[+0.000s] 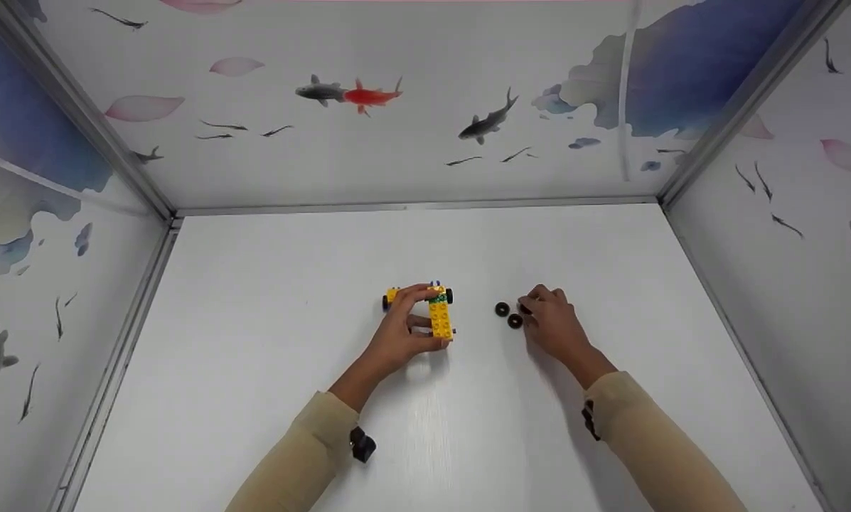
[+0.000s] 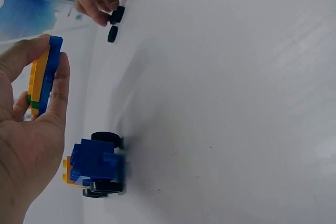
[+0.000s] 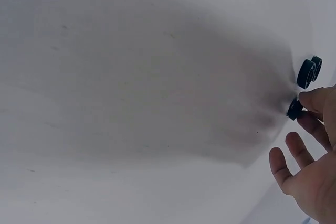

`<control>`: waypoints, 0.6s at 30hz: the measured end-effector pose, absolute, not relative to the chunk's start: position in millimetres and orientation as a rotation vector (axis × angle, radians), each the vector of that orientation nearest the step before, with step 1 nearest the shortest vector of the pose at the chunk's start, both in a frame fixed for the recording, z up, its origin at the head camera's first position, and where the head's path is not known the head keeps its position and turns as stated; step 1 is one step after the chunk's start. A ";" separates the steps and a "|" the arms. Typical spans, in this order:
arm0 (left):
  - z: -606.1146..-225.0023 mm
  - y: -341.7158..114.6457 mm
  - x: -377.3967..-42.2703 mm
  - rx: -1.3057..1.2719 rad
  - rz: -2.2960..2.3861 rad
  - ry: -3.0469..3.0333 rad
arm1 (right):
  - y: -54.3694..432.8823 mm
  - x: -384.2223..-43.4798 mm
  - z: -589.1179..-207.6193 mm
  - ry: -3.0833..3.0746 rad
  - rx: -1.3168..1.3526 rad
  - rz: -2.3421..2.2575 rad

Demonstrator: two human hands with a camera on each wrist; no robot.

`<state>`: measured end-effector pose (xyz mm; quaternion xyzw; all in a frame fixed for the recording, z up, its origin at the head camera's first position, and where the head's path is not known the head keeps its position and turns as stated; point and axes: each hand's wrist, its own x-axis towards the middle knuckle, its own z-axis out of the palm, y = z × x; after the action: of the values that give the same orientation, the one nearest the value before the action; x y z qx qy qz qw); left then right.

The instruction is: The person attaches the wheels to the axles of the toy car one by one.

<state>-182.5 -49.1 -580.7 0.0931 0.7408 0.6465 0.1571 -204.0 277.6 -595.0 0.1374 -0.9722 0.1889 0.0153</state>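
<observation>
My left hand (image 1: 400, 331) grips a flat building-block base (image 1: 441, 323) by its ends, yellow and studded on one face, blue on the other, with a green strip near the far end. A black wheel (image 1: 449, 296) shows beside that end in the head view. Below this hand, a blue and yellow block toy car (image 2: 97, 161) stands on black wheels, partly hidden by the hand in the head view. To the right, my right hand (image 1: 557, 320) pinches a small black wheel (image 3: 294, 108) between thumb and finger, low over the table. Two loose black wheels (image 1: 502, 309) lie just left of those fingertips.
The white table (image 1: 269, 370) is enclosed at the back and both sides by panels printed with fish and petals (image 1: 425, 156). Metal strips (image 1: 325, 210) run along its back and side edges. A black device (image 1: 362, 445) sits at the left sleeve.
</observation>
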 end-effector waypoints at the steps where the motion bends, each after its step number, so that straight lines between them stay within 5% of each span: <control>1: -581.3 -49.2 -182.8 0.269 1.850 2.121 | 278.2 -203.9 -595.7 -3.021 0.421 0.608; 18: -581.5 -50.7 -183.3 0.278 1.869 2.106 | 278.6 -204.7 -589.2 -2.989 0.328 0.888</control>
<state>-183.3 -50.7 -581.5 0.0969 0.7353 0.6526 0.1553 -204.7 278.6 -589.2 0.1046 -0.9533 0.2834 0.0033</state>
